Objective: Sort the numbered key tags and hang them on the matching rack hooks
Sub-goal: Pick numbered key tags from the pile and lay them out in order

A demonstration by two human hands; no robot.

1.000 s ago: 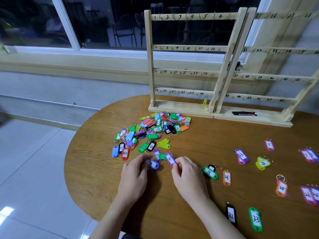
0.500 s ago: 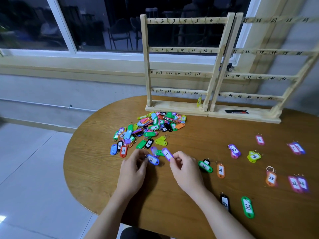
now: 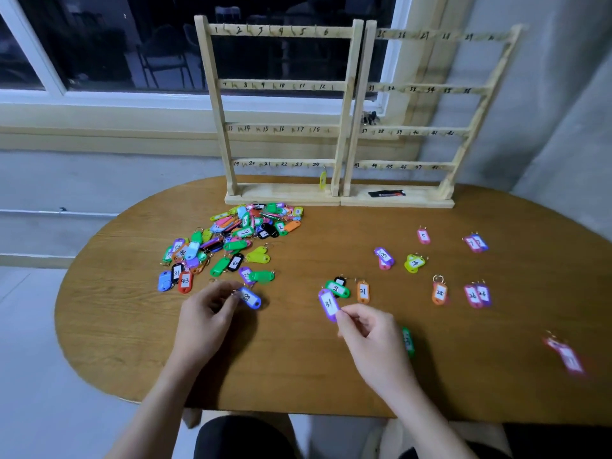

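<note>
Head view, starting at the right hand (image 3: 367,329): thumb and forefinger pinch the lower end of a purple tag (image 3: 328,304), held tilted just below centre of the frame with its white label up. The number is handwritten and looks like thirty-something, but I cannot read it for certain. The left hand (image 3: 207,313), left of centre, pinches the ring end of a blue tag (image 3: 250,298) whose label seems to read 28; that tag lies on or just above the wooden table (image 3: 298,366).

Just above the purple tag sit a green tag (image 3: 337,289) and an orange tag marked 21 (image 3: 363,292), side by side. Further right are small sorted groups: a purple-and-pink pair (image 3: 384,257), a yellow pair (image 3: 414,262), an orange 25 (image 3: 439,293), pink and purple 26s (image 3: 478,295). A green tag (image 3: 408,341) peeks out behind the right wrist. The unsorted pile (image 3: 231,240) spreads across the centre-left of the table, close to the left hand.

At the top of the frame stand two wooden racks, the left rack (image 3: 281,86) numbered 1 to 24 and the right rack (image 3: 427,91) from 25 upward. Only one yellow tag (image 3: 323,178) hangs, under 24.

Judging from this, sorting is the step in hand and hanging has barely begun. The next move likely calls for setting the purple tag down in number order, below and right of the 26s if it is a thirties tag, and placing the blue one near the 25 and 26 groups, then returning to the pile.
</note>
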